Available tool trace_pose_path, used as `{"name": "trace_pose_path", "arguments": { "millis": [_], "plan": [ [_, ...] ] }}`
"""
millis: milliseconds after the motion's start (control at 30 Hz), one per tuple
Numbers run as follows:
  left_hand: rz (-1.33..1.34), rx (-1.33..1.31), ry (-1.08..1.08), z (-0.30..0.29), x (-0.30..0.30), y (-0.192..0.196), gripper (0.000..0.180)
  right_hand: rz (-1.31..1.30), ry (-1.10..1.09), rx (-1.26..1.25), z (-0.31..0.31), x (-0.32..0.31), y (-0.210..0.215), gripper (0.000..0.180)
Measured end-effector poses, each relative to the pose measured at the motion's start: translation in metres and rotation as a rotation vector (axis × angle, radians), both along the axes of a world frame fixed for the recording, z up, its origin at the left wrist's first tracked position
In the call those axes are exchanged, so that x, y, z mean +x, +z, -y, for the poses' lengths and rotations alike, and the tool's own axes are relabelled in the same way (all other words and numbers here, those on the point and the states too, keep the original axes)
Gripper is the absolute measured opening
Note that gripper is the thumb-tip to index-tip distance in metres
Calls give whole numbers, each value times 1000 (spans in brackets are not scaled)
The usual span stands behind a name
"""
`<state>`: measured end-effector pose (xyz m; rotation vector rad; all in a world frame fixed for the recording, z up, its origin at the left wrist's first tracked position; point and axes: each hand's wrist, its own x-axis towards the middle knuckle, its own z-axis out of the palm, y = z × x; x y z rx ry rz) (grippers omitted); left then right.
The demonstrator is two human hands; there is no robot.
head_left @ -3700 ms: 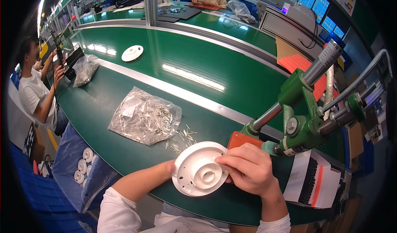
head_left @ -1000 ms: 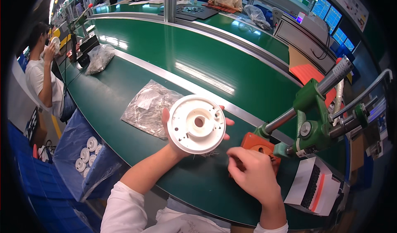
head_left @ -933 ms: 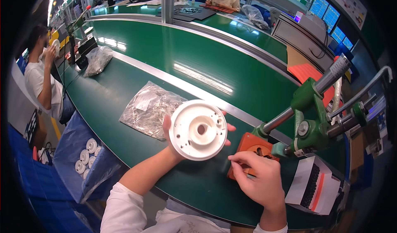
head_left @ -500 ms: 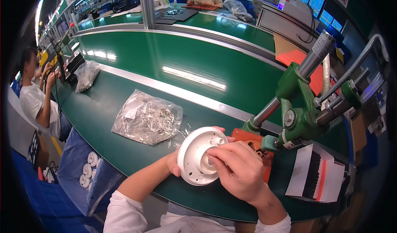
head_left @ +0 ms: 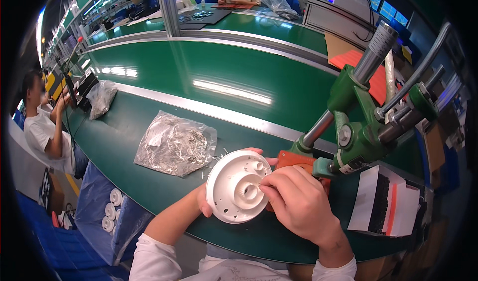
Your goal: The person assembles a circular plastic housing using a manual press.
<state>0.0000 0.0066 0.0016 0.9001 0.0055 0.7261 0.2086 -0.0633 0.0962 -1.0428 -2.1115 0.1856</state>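
My left hand (head_left: 205,205) holds a round white plastic disc (head_left: 233,187) by its rim, tilted up from the green table, with fingertips showing past its far edge. My right hand (head_left: 298,205) rests its pinched fingertips on the raised hub at the disc's centre; whether something small sits between them I cannot tell. Just behind the disc lies the orange base plate (head_left: 295,160) of a green hand press (head_left: 359,131). A clear bag of small metal pins (head_left: 175,144) lies to the left, with a few loose pins beside it.
A white card with a black and orange strip (head_left: 383,205) lies right of the press. A green conveyor belt (head_left: 214,71) runs behind. A person (head_left: 45,126) works at the left, another sits at the far bench. White discs (head_left: 110,211) sit in a blue bin below.
The disc came down from facing me, raised above the table, to a lower tilt near the press. My right hand moved from the orange plate onto the disc's hub.
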Motion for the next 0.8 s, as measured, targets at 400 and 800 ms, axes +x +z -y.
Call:
{"name": "trace_pose_path", "arguments": {
  "millis": [400, 800],
  "plan": [
    [-27, -109, 28, 5, -3, 12, 165, 107, 80, 68, 7, 9, 6, 16],
    [85, 291, 21, -4, 11, -13, 161, -204, 18, -15, 15, -13, 0, 15]
  ]
}}
